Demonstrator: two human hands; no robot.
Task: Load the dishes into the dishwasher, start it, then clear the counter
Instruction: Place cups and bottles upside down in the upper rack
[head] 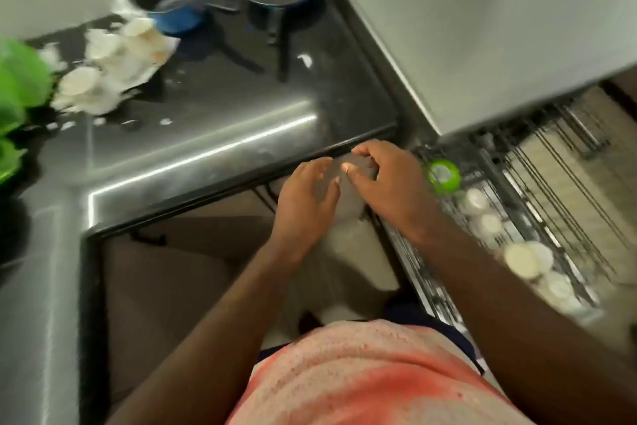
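The right grip (379, 176) curls round a pale clear item (360, 166), too blurred to name. The left grip (306, 200) lies against it with fingers nearly straight. Both hang in the narrow gap between the table (206, 135) edge and the pulled-out rack (537, 162). The rack already holds white cups (520, 257), and much wire is free. Farther on the table, white dishes (103, 73) and two pots (172, 11) wait, so I judge loading about half done.

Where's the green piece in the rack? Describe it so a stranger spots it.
Look to the dishwasher rack pulled out on the right. A row of round pieces lines its left edge; the green piece is at the far end, beside the right hand. It alone has a bright green ring; the others are plain white.
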